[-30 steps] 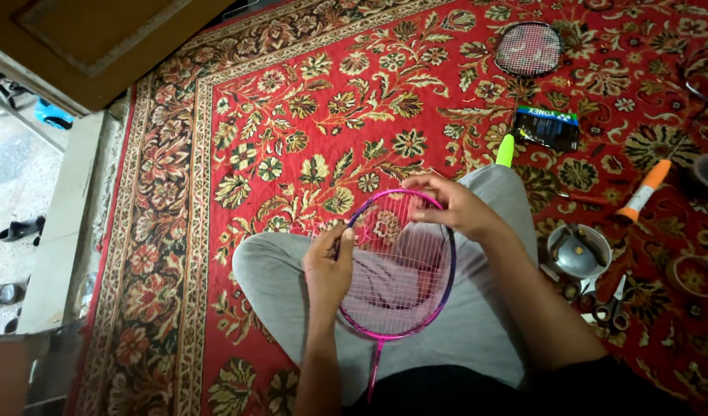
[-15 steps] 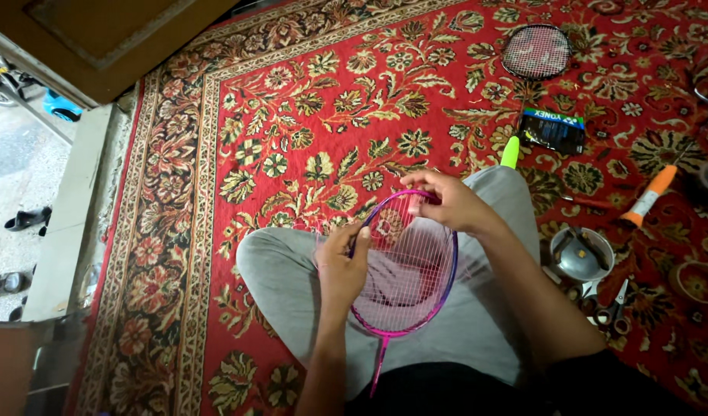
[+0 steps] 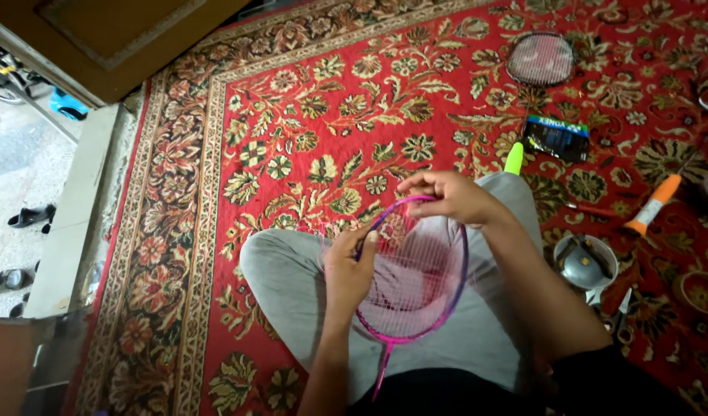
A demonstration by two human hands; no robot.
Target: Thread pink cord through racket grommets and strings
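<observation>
A pink-and-purple badminton racket (image 3: 416, 289) lies across the lap of a person seated cross-legged in grey trousers on a red patterned carpet (image 3: 308, 115), its head up and its thin shaft pointing back toward the body. The left hand (image 3: 348, 270) closes its grip on the frame's left edge, while the right hand (image 3: 446, 196) pinches the top of the rim, fingers clenched as if on a string, though that cannot be told for certain. The racket looks light and stiff at the frame, its strings taut and springy; the rim seems the safest place to hold it. On the carpet to the right lie a round metal tin (image 3: 585, 262), scissors (image 3: 620, 312), an orange-handled tool (image 3: 654, 204), a dark packet (image 3: 556, 137) and a second racket head (image 3: 540, 58). None of them crowds the hands.
</observation>
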